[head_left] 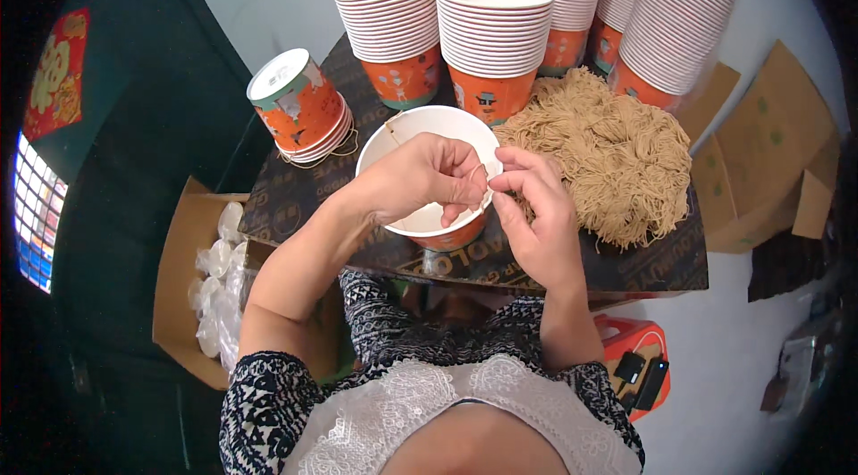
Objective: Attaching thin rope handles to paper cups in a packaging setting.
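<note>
A white-lined orange paper bucket (447,238) stands upright at the front edge of the dark table, its mouth toward me. Over its right rim, my left hand (427,173) is closed in a pinch on a thin tan string (391,125), part of which shows at the bucket's far left rim. Close beside it my right hand (541,211) pinches the string too, thumb and forefinger at the right rim. My fingers hide most of the string there. To the right lies a big heap of tan strings (608,158).
Tall stacks of nested paper buckets (496,37) line the table's back. A short upside-down stack (299,113) with strings round it stands at the left. Below left is a cardboard box (183,296) of clear plastic pieces; at right, a red stool (648,341) holds small black devices.
</note>
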Demonstrator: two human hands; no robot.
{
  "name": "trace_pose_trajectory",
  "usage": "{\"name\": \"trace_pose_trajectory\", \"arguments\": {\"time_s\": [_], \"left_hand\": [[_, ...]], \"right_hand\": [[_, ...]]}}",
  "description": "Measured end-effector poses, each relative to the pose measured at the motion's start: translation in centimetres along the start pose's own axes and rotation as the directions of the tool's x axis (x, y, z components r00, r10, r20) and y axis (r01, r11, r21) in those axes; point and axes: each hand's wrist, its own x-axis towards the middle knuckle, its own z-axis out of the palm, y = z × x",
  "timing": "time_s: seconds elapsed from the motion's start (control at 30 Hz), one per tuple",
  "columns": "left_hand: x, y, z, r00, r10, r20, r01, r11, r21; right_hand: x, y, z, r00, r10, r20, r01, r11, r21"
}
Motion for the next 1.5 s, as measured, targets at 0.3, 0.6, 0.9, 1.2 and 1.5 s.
{"name": "trace_pose_trajectory", "arguments": {"time_s": [0.3, 0.6, 0.9, 1.2, 1.5], "left_hand": [[-0.1, 0.3, 0.1, 0.999, 0.039, 0.01, -0.04, 0.997, 0.072], [1.0, -0.4, -0.2, 0.998, 0.068, -0.015, -0.067, 0.995, 0.072], [1.7, 0.0, -0.9, 0.999, 0.001, -0.04, 0.0, 0.999, 0.032], [1.2, -0.5, -1.2, 0.999, 0.053, 0.013, -0.054, 0.994, 0.096], [0.1, -1.1, 0.1, 0.958, 0.267, -0.104, -0.174, 0.829, 0.531]], "right_hand": [[0.2, -0.7, 0.7, 0.999, -0.023, -0.026, 0.02, 0.994, -0.105], [0.1, -0.3, 1.3, 0.996, -0.05, -0.075, 0.04, 0.991, -0.129], [-0.6, 0.2, 2.1, 0.992, -0.065, -0.111, 0.057, 0.995, -0.076], [0.0, 1.2, 1.6, 0.983, -0.157, -0.098, 0.148, 0.984, -0.1], [0.7, 1.0, 1.9, 0.981, -0.184, -0.054, 0.174, 0.974, -0.145]]}}
